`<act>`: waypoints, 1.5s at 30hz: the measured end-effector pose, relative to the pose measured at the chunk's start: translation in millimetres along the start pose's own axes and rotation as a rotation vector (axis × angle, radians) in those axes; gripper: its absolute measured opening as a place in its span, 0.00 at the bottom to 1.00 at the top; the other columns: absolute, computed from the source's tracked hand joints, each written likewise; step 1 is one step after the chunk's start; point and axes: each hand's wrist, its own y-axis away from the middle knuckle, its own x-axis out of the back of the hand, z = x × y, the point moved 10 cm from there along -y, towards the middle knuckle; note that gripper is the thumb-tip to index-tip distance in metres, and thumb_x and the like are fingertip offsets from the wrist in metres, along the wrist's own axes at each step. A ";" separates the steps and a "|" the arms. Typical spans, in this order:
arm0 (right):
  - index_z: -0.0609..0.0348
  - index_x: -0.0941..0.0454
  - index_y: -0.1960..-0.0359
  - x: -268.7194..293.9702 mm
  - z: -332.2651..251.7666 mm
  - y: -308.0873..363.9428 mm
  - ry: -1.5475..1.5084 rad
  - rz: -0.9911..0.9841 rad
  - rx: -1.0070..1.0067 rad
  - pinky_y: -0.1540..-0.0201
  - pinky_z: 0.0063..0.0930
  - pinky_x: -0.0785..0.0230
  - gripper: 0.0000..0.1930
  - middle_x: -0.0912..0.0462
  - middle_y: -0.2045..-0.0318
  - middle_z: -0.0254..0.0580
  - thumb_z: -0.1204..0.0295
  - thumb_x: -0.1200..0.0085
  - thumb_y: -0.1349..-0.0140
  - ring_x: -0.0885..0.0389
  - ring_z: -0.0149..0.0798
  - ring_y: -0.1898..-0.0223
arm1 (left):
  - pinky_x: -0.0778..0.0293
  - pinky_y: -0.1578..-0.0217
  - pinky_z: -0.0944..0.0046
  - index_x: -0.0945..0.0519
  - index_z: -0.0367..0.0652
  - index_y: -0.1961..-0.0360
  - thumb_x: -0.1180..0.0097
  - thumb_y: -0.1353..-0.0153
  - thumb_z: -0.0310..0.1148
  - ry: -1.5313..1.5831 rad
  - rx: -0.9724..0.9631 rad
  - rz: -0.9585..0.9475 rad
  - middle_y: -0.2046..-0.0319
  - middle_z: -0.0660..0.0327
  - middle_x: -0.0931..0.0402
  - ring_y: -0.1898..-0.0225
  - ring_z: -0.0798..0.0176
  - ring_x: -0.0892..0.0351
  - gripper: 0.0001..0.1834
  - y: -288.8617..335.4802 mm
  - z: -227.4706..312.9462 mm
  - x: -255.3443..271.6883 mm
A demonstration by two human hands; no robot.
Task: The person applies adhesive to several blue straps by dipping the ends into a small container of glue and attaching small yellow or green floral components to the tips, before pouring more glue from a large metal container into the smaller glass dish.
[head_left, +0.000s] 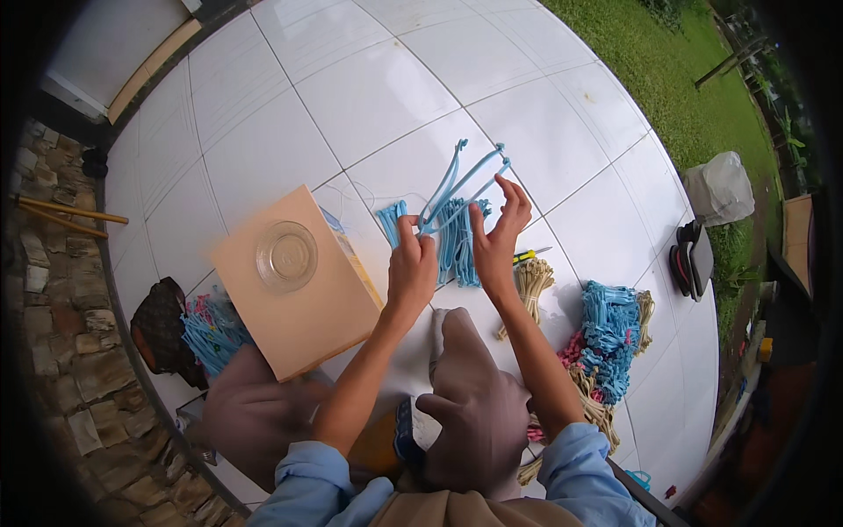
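Observation:
My left hand is closed, thumb and forefinger pinching a few light blue cords at their lower ends. The cords fan up and to the right, with small knots at their tips. Beside them my right hand has its fingers apart. Its forefinger is close to the rightmost knot; whether it touches cannot be told. Below the held cords, a bundle of blue cords lies on the tiles, partly covered by my hands. A smaller blue bundle lies to the left of it.
A glass dish rests on a tan board at left. Right of my hands are a yellow screwdriver, a beige cord bundle and a blue cord pile. More cords lie by a dark bag.

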 end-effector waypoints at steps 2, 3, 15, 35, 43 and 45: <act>0.59 0.54 0.38 8.7 -0.9 -9.6 -0.409 -0.044 -0.362 0.45 0.40 0.44 0.33 0.45 0.45 0.52 0.60 0.52 0.40 0.40 0.47 0.46 | 0.43 0.79 0.67 0.40 0.42 0.61 0.67 0.41 0.28 0.626 -0.037 -0.161 0.86 0.64 0.42 0.83 0.68 0.41 0.08 13.0 22.8 17.9; 0.59 0.57 0.37 2.7 -15.7 -8.4 -0.699 -0.148 -0.468 0.45 0.40 0.43 0.35 0.46 0.44 0.53 0.58 0.53 0.39 0.38 0.47 0.45 | 0.50 0.79 0.72 0.41 0.42 0.61 0.68 0.41 0.27 0.652 -0.038 -0.197 0.85 0.69 0.51 0.81 0.75 0.53 0.07 27.5 44.7 31.7; 0.62 0.38 0.50 -69.7 -193.2 49.6 -1.114 -0.635 -0.161 0.56 0.29 0.31 0.16 0.23 0.61 0.48 0.67 0.56 0.36 0.23 0.38 0.58 | 0.33 0.74 0.61 0.32 0.38 0.66 0.44 0.46 0.30 0.028 -0.668 0.292 0.80 0.59 0.31 0.81 0.58 0.31 0.11 80.7 34.0 173.7; 0.58 0.38 0.58 -124.4 -199.2 73.0 -1.386 -0.772 -0.566 0.67 0.26 0.36 0.10 0.30 0.73 0.37 0.79 0.61 0.43 0.30 0.33 0.74 | 0.45 0.82 0.72 0.35 0.41 0.67 0.61 0.39 0.26 0.721 -0.212 0.395 0.83 0.66 0.42 0.83 0.75 0.45 0.02 85.4 -36.9 237.1; 0.59 0.44 0.47 -116.6 -203.8 77.0 -0.903 -0.601 -0.379 0.79 0.14 0.43 0.28 0.36 0.62 0.36 0.63 0.44 0.44 0.33 0.25 0.75 | 0.44 0.79 0.75 0.33 0.41 0.67 0.57 0.37 0.32 0.770 -0.403 0.053 0.83 0.70 0.42 0.82 0.77 0.43 0.06 90.5 0.2 243.8; 0.58 0.42 0.46 -105.5 -198.6 62.1 -0.922 -0.481 -0.367 0.69 0.20 0.38 0.27 0.35 0.61 0.37 0.61 0.47 0.43 0.31 0.27 0.67 | 0.41 0.75 0.74 0.33 0.40 0.66 0.57 0.38 0.30 0.742 -0.438 -0.118 0.82 0.68 0.39 0.79 0.76 0.40 0.05 91.6 13.1 227.2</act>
